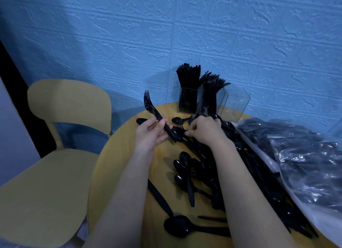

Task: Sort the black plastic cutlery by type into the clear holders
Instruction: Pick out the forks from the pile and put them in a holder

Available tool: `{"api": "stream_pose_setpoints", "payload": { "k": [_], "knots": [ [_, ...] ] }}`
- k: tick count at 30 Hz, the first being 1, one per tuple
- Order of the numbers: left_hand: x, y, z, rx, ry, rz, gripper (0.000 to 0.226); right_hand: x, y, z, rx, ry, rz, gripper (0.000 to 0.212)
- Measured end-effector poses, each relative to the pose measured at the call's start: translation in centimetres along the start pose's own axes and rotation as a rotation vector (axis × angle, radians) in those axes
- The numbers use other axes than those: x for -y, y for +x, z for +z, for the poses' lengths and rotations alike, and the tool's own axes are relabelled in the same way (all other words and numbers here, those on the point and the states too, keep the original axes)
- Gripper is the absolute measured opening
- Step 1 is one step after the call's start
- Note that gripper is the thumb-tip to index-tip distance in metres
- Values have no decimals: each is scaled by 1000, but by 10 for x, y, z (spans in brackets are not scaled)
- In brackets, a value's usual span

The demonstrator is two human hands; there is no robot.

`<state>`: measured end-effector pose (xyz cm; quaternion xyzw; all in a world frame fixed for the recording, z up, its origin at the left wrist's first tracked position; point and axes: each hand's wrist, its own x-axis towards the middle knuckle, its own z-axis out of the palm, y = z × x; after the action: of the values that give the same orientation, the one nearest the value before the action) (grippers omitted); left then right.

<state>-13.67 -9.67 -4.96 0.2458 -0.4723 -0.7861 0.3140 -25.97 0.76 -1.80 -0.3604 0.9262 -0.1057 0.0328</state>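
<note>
My left hand [149, 133] is shut on a stack of black forks [150, 105], tines pointing up and away. My right hand [205, 131] pinches a black fork [180, 132] lying on the round yellow table [114, 166], close to the handles of the held stack. A heap of loose black cutlery [199, 172], mostly spoons, spreads between my forearms and to the right. At the table's far edge stand three clear holders: one [187, 99] filled with knives, one [211, 99] filled with forks, one [236, 104] looking empty.
A clear plastic bag [299, 160] stuffed with more black cutlery covers the table's right side. A yellow chair [55, 162] stands to the left of the table. A blue textured wall [166, 35] rises right behind the holders. A large black spoon [177, 226] lies near the front.
</note>
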Motion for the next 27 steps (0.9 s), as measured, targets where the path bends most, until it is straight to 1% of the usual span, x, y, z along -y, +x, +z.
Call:
{"api": "stream_pose_setpoints", "payload": {
  "k": [2,4,7,9,13,15,20,23,27],
  "knots": [
    [-1,1,-1,-11,-8,3,24,4,2,4,74,-50,-6,25],
    [-1,2,-2,-14,-7,3,23,6,3,8,94,-70,1,26],
    [-1,1,-2,-4,-2,-1,22,7,4,6,118,-16,40,24],
    [-2,0,-2,1,-8,-2,20,6,2,-3,107,109,76,20],
    [-2,1,-2,24,21,0,18,0,-2,-21,31,576,121,10],
    [-1,0,-1,46,47,0,21,-2,-4,-24,7,715,116,9],
    [-2,-1,1,104,101,-12,33,-1,-6,-32,-94,967,48,10],
    [-1,-2,5,138,134,-22,37,2,-7,-35,-39,1070,-34,9],
    [-2,-5,11,246,165,-30,31,11,-8,-33,-4,1078,-112,6]
  ]
}}
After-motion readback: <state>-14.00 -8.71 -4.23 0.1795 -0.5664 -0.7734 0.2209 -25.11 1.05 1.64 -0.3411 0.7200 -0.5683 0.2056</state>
